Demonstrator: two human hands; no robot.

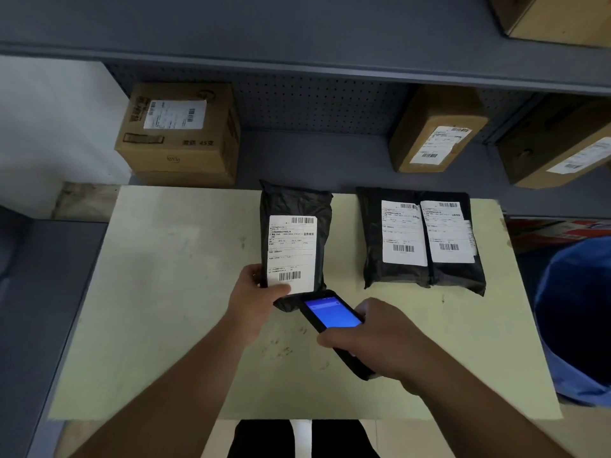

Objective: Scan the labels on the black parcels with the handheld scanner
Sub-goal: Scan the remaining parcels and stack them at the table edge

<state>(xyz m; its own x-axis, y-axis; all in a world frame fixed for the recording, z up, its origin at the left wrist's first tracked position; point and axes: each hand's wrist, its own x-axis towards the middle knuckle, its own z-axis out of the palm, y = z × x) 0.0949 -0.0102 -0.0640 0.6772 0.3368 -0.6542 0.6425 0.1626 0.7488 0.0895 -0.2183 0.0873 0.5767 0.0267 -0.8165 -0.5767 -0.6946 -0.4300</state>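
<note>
A black parcel (295,206) with a white label (291,252) is tilted up over the middle of the pale table (172,292). My left hand (256,294) grips its lower left corner, thumb on the label's bottom edge. My right hand (377,338) holds the black handheld scanner (330,314), whose screen glows blue. The scanner's top end points at the lower edge of the held parcel. Two more black parcels (372,246) (476,276) lie flat side by side on the table's far right, labels up.
Cardboard boxes (178,140) (433,133) (555,143) with labels stand on the grey shelf behind the table. A blue bin (575,319) stands at the table's right. Another shelf board runs overhead with a box (558,18) on it.
</note>
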